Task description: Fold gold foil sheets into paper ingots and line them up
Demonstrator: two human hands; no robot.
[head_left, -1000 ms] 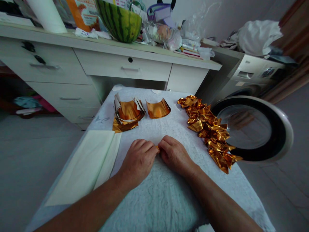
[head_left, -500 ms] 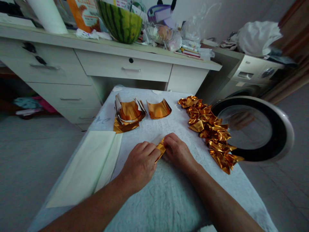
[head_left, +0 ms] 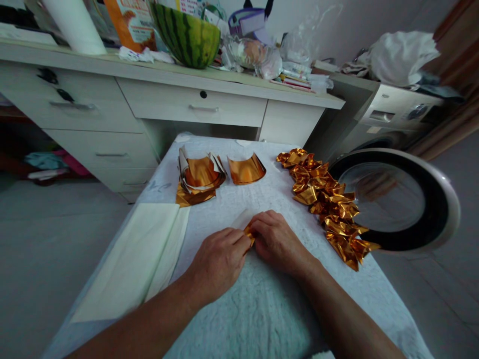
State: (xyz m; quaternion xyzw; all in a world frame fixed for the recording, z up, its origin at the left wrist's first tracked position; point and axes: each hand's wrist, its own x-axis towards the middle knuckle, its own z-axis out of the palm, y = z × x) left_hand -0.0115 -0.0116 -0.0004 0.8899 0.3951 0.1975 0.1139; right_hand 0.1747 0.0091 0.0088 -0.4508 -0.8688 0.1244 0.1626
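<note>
Between my two hands is a small piece of gold foil paper (head_left: 250, 233), mostly covered by the fingers. My left hand (head_left: 220, 257) is closed on its near left end. The fingers of my right hand (head_left: 275, 239) pinch its far right end. Beyond the hands lie a stack of curled gold foil sheets (head_left: 202, 172) with white backs and a smaller curled gold sheet (head_left: 247, 169) beside it. To the right, a row of crumpled, folded gold foil pieces (head_left: 318, 194) runs along the table. A folded pale paper sheet (head_left: 130, 259) lies on the left.
A cloth-covered table (head_left: 239, 319) is under my hands. Behind it stands a white desk (head_left: 187, 99) with a cut watermelon (head_left: 187, 35) and bags on top. At right, the round door (head_left: 396, 199) of a washing machine (head_left: 396, 112) hangs open beside the table.
Both hands have closed in around the gold foil paper, so less of it shows. A pale, translucent patch has appeared just behind the fingers. The other foil pieces lie as before.
</note>
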